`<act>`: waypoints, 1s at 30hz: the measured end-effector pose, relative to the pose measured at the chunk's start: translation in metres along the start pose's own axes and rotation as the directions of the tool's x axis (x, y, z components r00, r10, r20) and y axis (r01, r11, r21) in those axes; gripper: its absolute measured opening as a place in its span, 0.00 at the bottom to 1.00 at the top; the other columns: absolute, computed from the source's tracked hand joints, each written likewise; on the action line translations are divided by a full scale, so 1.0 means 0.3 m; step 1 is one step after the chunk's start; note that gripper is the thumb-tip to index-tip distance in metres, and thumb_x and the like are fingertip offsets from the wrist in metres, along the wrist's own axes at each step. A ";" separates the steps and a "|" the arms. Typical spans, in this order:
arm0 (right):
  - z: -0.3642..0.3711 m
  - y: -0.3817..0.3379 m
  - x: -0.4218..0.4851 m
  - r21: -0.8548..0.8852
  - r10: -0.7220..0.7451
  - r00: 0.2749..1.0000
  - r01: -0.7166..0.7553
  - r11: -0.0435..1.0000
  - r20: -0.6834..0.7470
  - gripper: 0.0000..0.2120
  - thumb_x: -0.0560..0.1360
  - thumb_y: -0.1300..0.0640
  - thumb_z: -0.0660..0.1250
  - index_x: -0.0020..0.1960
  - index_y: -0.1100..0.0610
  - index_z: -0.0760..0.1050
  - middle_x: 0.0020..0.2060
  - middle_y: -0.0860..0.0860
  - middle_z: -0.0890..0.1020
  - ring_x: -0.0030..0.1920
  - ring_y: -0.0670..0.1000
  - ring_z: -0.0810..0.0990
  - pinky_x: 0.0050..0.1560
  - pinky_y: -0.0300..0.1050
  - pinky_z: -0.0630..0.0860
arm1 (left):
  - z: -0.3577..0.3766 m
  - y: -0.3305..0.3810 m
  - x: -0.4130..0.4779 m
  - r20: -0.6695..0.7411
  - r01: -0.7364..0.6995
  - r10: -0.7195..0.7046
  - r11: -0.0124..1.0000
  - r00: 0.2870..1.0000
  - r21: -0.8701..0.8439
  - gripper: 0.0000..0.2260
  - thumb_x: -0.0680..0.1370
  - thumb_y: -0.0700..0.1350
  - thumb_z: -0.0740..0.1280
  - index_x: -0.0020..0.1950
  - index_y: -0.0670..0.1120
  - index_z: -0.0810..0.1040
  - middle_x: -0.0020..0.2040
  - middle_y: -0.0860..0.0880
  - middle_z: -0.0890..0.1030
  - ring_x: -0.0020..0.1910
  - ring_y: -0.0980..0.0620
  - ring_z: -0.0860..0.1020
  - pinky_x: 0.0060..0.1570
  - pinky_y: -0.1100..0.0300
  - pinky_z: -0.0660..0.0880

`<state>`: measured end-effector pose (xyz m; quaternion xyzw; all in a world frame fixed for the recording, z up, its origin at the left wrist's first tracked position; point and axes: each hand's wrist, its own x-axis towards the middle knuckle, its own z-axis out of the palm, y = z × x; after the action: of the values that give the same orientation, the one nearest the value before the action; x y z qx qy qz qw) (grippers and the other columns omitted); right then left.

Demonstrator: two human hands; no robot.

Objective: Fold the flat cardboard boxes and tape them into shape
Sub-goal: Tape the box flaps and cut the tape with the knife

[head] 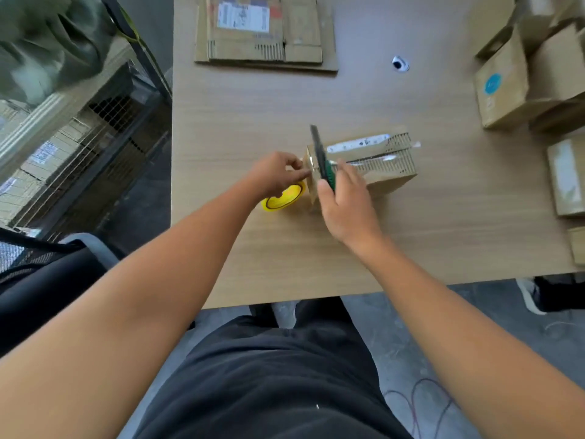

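Head view, stock listed by size:

- Counter (253, 122): pale wood-grain top that carries every item below.
- Wire-mesh cage (95, 128): stands on the floor beside the counter's left edge, with cardboard packed inside.
- Folded boxes (503, 90): a cluster at the far right of the counter. Some flaps stand open, and one face bears a blue round sticker.
- Flat cardboard stack (266, 30): lies at the far edge, well apart from the hands, with a printed label on the top sheet.
- Box in work (389, 172): near the middle of the counter, lying on its side, long and narrow. Its top seam is already taped and its left end is turned toward the hands.
- Right hand (346, 201): fingers curled round a cutter, held at the box's left end.
- Left hand (275, 177): thumb and fingertips pinch a clear tape strip (311, 163) just beside the box's left end.
- Tape roll (285, 199): has a yellow core and rests on the counter directly under the left hand, near the box.
- Cutter (318, 147): green handle, with a dark blade pointing up and away across the box end.
- Small round black-and-white fitting (400, 64): sits in the counter between the stack and the folded boxes.
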<state>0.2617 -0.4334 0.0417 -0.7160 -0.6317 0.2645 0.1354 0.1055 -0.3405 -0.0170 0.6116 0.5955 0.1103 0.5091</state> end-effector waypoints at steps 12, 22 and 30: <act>0.034 -0.059 0.103 -0.346 0.067 0.966 0.024 0.938 0.250 0.28 0.85 0.49 0.52 0.76 0.69 0.62 0.79 0.65 0.57 0.80 0.63 0.54 0.79 0.60 0.51 | -0.063 -0.123 -0.076 -0.073 -0.008 0.002 0.997 0.997 -0.074 0.13 0.79 0.50 0.70 0.62 0.47 0.80 0.59 0.50 0.82 0.59 0.50 0.79 0.63 0.53 0.75; 0.072 -0.071 0.101 -0.395 0.058 0.973 0.035 0.918 0.222 0.27 0.85 0.48 0.53 0.76 0.68 0.62 0.80 0.65 0.55 0.81 0.63 0.50 0.79 0.63 0.45 | -0.085 -0.077 -0.106 0.028 0.034 -0.028 0.973 0.999 -0.227 0.09 0.80 0.43 0.67 0.58 0.44 0.81 0.54 0.43 0.82 0.48 0.43 0.82 0.40 0.54 0.83; 0.082 0.022 0.035 -0.171 -0.050 0.982 0.082 0.982 0.183 0.27 0.85 0.49 0.53 0.78 0.65 0.60 0.82 0.59 0.52 0.82 0.57 0.43 0.79 0.54 0.36 | -0.029 -0.102 -0.138 -0.003 -0.008 0.007 0.986 1.000 -0.165 0.12 0.79 0.48 0.70 0.62 0.50 0.80 0.55 0.53 0.80 0.40 0.51 0.81 0.41 0.61 0.80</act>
<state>0.2543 -0.4276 0.0157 -0.6774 -0.6858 0.2652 0.0225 0.0691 -0.3780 -0.0165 0.5694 0.5827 0.1619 0.5569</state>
